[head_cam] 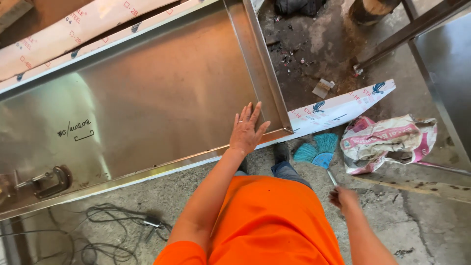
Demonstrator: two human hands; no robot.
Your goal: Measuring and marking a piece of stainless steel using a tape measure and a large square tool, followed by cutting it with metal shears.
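1. Sheet metal tray (162, 93) lies on the surface; left hand (248, 130) rests flat and spread at its near corner, holding nothing — the folded edge there could cut the palm.
2. Right hand (343, 197) is closed on the teal broom (316, 149) handle.
3. Cables (108, 235) on the floor could snag a foot.

Head camera – looks steeply down, close over hands.
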